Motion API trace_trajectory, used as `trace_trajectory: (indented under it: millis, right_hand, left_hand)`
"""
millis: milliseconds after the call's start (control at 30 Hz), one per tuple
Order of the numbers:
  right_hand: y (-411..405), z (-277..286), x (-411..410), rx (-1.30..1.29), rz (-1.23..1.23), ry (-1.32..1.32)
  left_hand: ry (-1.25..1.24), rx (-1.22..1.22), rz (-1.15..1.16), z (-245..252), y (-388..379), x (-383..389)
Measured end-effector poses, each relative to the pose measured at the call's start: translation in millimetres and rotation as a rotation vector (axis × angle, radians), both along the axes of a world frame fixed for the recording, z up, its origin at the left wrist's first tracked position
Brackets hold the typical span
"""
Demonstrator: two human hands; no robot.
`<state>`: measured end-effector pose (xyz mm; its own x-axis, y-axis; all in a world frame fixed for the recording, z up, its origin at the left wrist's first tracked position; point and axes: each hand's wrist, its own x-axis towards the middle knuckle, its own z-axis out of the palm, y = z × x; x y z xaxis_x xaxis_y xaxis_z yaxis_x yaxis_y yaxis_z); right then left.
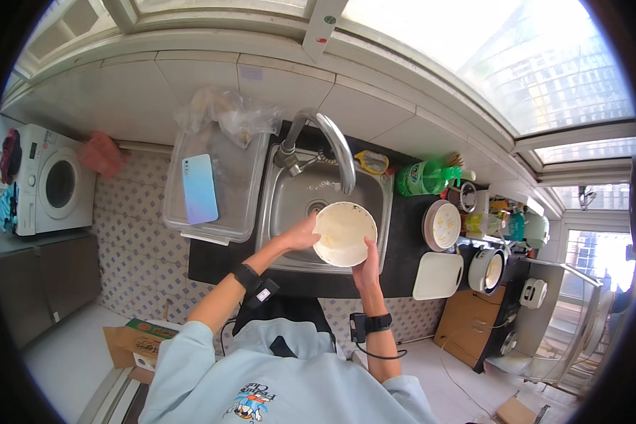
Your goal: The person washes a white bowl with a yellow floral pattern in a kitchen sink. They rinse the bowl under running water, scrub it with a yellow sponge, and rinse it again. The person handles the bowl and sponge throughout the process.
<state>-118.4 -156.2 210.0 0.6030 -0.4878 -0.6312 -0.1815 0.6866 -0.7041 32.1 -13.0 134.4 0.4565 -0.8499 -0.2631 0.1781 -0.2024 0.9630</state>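
Note:
A white bowl [345,233] with bits of yellowish residue inside is held over the stainless steel sink [283,212]. My left hand [303,233] grips its left rim, and my right hand [368,265] grips its lower right rim with the thumb over the edge. Above the bowl arches the chrome faucet [335,138]; a little water shows in the basin below its spout. The sink drain is partly hidden behind the bowl.
Left of the sink, a smartphone [200,188] lies on a lidded clear plastic bin [233,212], with a plastic bag behind. To the right are a green detergent bottle [418,178], stacked plates [442,225], a white cutting board [438,275] and a rice cooker [486,270].

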Motion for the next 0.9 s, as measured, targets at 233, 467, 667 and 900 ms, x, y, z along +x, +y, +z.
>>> trace_trajectory:
  millis: [233,467,667,900]
  right_hand:
    - [10.5,-20.0,3.1,-0.304,0.183,0.030]
    - [-9.6,-29.0,7.6,-0.349,0.249,0.057]
    - [-28.1,-34.5,2.3,-0.361,0.239,0.086]
    - [-28.5,-33.9,4.4,-0.428,0.224,0.066]
  left_hand:
    - [-0.309,0.515,0.139,6.7,-5.8,-9.1]
    - [-0.455,0.565,0.114,-11.6,-6.5,-14.6]
    - [-0.005,0.377,0.374,-23.7,-19.7,-44.9]
    - [0.564,0.432,0.844,-27.1,-50.6,-103.3]
